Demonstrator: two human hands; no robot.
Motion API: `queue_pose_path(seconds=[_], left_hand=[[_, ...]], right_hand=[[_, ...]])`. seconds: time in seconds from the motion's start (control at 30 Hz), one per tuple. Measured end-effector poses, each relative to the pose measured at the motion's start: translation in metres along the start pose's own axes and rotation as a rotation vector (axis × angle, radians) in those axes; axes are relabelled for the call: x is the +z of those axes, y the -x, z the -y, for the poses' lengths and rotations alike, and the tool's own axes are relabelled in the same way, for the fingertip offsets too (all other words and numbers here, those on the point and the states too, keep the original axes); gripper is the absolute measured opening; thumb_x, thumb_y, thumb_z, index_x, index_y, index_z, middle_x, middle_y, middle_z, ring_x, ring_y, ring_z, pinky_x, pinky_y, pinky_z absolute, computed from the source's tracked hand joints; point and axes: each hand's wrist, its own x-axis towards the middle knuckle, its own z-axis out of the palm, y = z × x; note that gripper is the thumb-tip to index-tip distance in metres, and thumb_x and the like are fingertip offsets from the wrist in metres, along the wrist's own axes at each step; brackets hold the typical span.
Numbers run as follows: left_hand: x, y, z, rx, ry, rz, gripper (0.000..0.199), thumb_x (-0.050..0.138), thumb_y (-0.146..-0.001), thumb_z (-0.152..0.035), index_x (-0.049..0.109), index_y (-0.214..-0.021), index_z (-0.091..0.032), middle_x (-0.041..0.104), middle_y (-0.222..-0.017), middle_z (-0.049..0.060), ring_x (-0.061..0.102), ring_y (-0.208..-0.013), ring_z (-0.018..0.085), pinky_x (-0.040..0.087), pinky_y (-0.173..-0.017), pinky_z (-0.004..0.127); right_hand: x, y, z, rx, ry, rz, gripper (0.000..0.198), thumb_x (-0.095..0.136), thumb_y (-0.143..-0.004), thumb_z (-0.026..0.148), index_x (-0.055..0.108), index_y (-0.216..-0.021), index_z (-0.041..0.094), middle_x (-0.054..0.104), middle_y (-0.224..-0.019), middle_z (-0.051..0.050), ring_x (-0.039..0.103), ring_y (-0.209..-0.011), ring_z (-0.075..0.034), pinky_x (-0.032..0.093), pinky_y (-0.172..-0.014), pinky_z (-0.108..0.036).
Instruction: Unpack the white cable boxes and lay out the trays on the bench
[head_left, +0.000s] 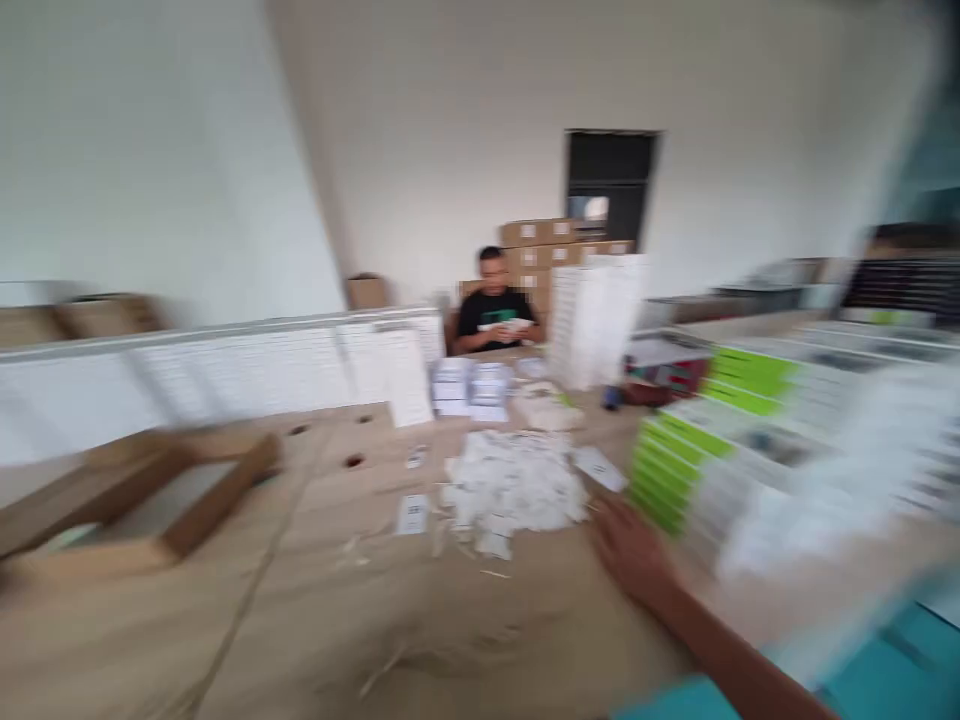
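Head camera pictures are badly blurred, so only the big shapes can be told apart. One landmark is picked for all places: the pile of small white paper slips (514, 490) in the middle of the brown cardboard-covered table (315, 610). Just to the right of the pile and a bit nearer, the right hand (634, 555) is seen, reached out over the table with its arm coming in from the lower right corner. It cannot be told if its fingers are spread or closed, because the hand is smeared by motion; nothing is clearly held in it. The left hand is not seen at all. The slips are judged to be very light and thin, soft enough to bend and easy to blow or slide away, so they are best pinched gently at an edge, a few at a time. One loose white card (598, 467) is lying at the right edge of the pile, close to the fingertips. Further right of the pile, rows of green and white boxes (679, 455) are stacked; these are likely stiff and light. Behind the pile, flat white packets (472, 388) are laid out, and further back another person in a black shirt (496, 318) is seated, with something held in both hands. What is printed on the slips and boxes cannot be read.
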Motion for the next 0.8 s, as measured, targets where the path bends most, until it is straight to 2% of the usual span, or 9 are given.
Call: queue_pose_path(seconds=[0.07, 0.13, 0.2, 0.23, 0.3, 0.37, 0.47, 0.63, 0.8], left_hand=[[-0.051, 0.003, 0.013, -0.034, 0.060, -0.177, 0.024, 0.063, -0.082, -0.047, 0.069, -0.097, -0.029, 0.069, -0.103, 0.005, 0.062, -0.095, 0.023, 0.054, -0.076, 0.036], [-0.087, -0.016, 0.021, 0.025, 0.128, -0.314, 0.024, 0.060, -0.082, -0.048, 0.069, -0.082, -0.026, 0.070, -0.095, 0.004, 0.063, -0.090, 0.022, 0.051, -0.078, 0.033], [-0.106, -0.051, 0.030, 0.163, 0.219, -0.533, 0.028, 0.057, -0.082, -0.048, 0.064, -0.078, -0.021, 0.065, -0.079, 0.003, 0.060, -0.075, 0.018, 0.048, -0.072, 0.030], [-0.109, -0.069, 0.037, 0.166, 0.264, -0.638, 0.029, 0.055, -0.082, -0.048, 0.062, -0.077, -0.020, 0.062, -0.074, 0.002, 0.057, -0.070, 0.017, 0.046, -0.068, 0.029], [-0.107, -0.099, 0.056, 0.138, 0.338, -0.762, 0.029, 0.052, -0.081, -0.048, 0.059, -0.078, -0.019, 0.058, -0.071, 0.000, 0.054, -0.067, 0.016, 0.044, -0.065, 0.028], [-0.099, -0.116, 0.080, 0.112, 0.390, -0.789, 0.028, 0.050, -0.081, -0.046, 0.058, -0.080, -0.019, 0.058, -0.073, 0.001, 0.053, -0.069, 0.016, 0.044, -0.066, 0.027], [-0.090, -0.125, 0.108, 0.121, 0.437, -0.753, 0.024, 0.052, -0.080, -0.043, 0.059, -0.080, -0.019, 0.060, -0.073, 0.000, 0.054, -0.068, 0.016, 0.043, -0.066, 0.026], [-0.093, -0.128, 0.121, 0.121, 0.464, -0.721, 0.020, 0.050, -0.081, -0.036, 0.059, -0.080, -0.019, 0.058, -0.071, -0.001, 0.052, -0.065, 0.015, 0.041, -0.064, 0.025], [-0.092, -0.127, 0.120, 0.116, 0.415, -0.676, 0.016, 0.048, -0.082, -0.031, 0.059, -0.076, -0.020, 0.059, -0.069, -0.002, 0.052, -0.065, 0.014, 0.039, -0.062, 0.025]], right_hand=[[0.050, -0.010, -0.041, -0.003, 0.103, 0.094, 0.046, 0.045, -0.082, 0.049, 0.067, -0.112, 0.022, 0.064, -0.117, -0.017, 0.055, -0.113, -0.041, 0.040, -0.092, -0.064], [0.078, -0.010, -0.077, -0.031, 0.238, 0.153, 0.053, 0.047, -0.081, 0.053, 0.061, -0.123, 0.025, 0.059, -0.129, -0.013, 0.051, -0.121, -0.040, 0.043, -0.095, -0.062], [0.080, -0.004, -0.102, -0.086, 0.290, 0.157, 0.053, 0.046, -0.082, 0.053, 0.060, -0.125, 0.024, 0.058, -0.131, -0.012, 0.051, -0.124, -0.038, 0.044, -0.098, -0.059], [0.075, 0.000, -0.108, -0.103, 0.307, 0.141, 0.052, 0.045, -0.082, 0.053, 0.060, -0.124, 0.024, 0.058, -0.131, -0.012, 0.051, -0.124, -0.038, 0.045, -0.098, -0.058], [0.065, 0.002, -0.107, -0.125, 0.344, 0.092, 0.050, 0.042, -0.084, 0.052, 0.059, -0.122, 0.026, 0.057, -0.131, -0.012, 0.052, -0.122, -0.039, 0.047, -0.094, -0.060], [0.063, -0.005, -0.086, -0.178, 0.354, 0.056, 0.047, 0.041, -0.086, 0.051, 0.059, -0.122, 0.027, 0.055, -0.134, -0.012, 0.053, -0.121, -0.040, 0.047, -0.091, -0.062], [0.083, -0.031, -0.023, -0.290, 0.256, 0.083, 0.038, 0.044, -0.090, 0.046, 0.061, -0.118, 0.027, 0.052, -0.138, -0.010, 0.049, -0.126, -0.036, 0.046, -0.097, -0.058], [0.172, -0.083, 0.101, -0.366, 0.043, 0.303, 0.033, 0.043, -0.095, 0.037, 0.064, -0.117, 0.026, 0.053, -0.138, -0.008, 0.048, -0.128, -0.027, 0.046, -0.103, -0.048], [0.260, -0.114, 0.173, -0.442, 0.010, 0.500, 0.039, 0.040, -0.093, 0.023, 0.062, -0.124, 0.016, 0.056, -0.136, -0.012, 0.049, -0.128, -0.024, 0.039, -0.109, -0.044]])
